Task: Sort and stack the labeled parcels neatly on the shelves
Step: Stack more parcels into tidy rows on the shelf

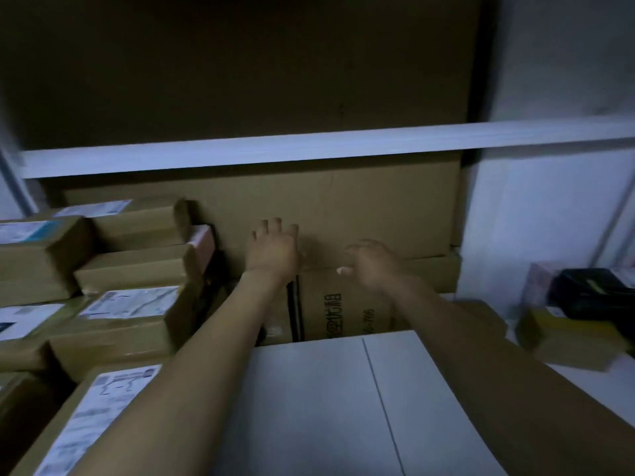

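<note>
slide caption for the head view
Left hand and right hand reach toward a cardboard box beside stacked labeled parcels

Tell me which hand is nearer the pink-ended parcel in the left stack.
Left. The left hand is just right of the pink-ended parcel; the right hand is farther right, in front of the printed carton.

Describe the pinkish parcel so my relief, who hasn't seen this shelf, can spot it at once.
Below the white shelf rail, brown labelled parcels are stacked on the left. At that stack's right edge, beside the large flat cardboard box at the back, sits the pinkish parcel, left of the left hand. It alone is pink; its neighbours are brown.
</note>
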